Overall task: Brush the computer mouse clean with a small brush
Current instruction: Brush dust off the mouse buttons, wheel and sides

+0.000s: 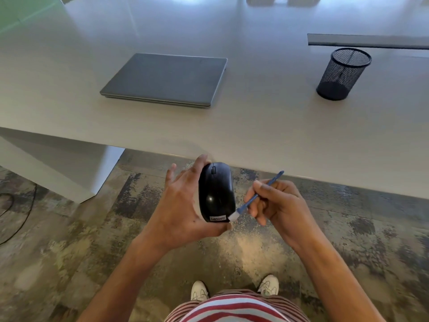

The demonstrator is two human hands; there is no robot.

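Standing item: black computer mouse [217, 192], cradled off the table [255, 126] in left hand [183, 205], fingers loosely curled behind it. Right hand [276, 203] pinches small blue brush [253, 198]; white bristles touch mouse's rear corner.

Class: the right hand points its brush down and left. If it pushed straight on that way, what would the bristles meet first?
The right hand holds the brush; its bristles already seem to touch the mouse near the logo corner, then likely the left hand's thumb.
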